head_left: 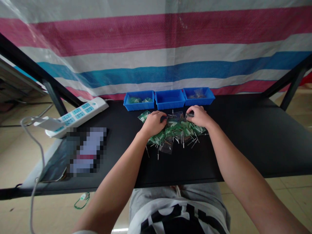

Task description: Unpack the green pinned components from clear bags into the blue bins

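Note:
A loose pile of small clear bags with green pieces [168,132] lies on the black table, mixed with thin metal pins that look like blind rivets [183,141]. At the pile's left side, my left hand [155,123] is closed, its fingers curled down; what they hold is hidden. My right hand [199,116] pinches what looks like a small clear plastic bag [189,115] at the pile's upper right. Another clear bag [166,146] lies at the front edge of the pile. A green bag [143,116] sticks out beyond my left hand.
Three blue bins stand in a row behind the pile. The left bin [139,106] holds green bags, the middle bin [170,104] shows nothing inside, and the right bin [200,101] holds clear bags. A white power strip [80,113] and a blurred-out object [89,149] lie at left.

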Demonstrator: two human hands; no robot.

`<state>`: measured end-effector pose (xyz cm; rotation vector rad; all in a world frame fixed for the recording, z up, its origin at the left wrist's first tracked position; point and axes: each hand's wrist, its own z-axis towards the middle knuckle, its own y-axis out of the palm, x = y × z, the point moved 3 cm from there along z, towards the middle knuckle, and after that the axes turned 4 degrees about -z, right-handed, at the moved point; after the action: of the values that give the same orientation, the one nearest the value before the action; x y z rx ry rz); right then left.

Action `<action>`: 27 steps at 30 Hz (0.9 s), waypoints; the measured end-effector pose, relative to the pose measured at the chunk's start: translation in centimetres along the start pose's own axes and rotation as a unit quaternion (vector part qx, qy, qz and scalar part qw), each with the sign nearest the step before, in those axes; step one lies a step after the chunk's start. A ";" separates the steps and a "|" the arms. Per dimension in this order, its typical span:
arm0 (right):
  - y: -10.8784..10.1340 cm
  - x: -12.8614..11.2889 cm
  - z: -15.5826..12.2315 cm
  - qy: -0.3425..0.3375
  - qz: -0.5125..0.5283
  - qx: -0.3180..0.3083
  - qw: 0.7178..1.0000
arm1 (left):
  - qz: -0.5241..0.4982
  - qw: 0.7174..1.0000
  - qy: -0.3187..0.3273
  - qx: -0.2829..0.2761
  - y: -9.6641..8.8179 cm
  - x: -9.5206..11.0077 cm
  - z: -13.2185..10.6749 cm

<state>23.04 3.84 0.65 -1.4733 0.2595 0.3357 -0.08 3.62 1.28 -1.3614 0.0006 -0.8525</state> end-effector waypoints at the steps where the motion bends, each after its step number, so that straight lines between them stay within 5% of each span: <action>1: 0.0 0.0 0.0 -0.008 0.023 0.004 1.000 | -0.001 1.000 0.000 -0.001 0.0 0.0 0.0; 12: -1.5 -1.3 -0.6 -0.101 0.222 0.181 0.953 | -0.033 0.999 0.005 0.033 -0.6 0.9 -0.2; 20: 0.6 -4.1 -1.2 -0.139 0.434 0.087 0.886 | -0.159 0.985 0.023 0.070 -0.7 2.6 -0.6; 27: 0.8 -5.9 -2.1 -0.178 0.436 0.072 0.879 | -0.245 0.968 0.022 0.041 -1.0 2.9 -0.5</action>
<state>17.35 1.41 1.93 -1.0407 0.6329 1.2744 1.21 1.65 3.34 -1.2822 -0.3458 -1.2813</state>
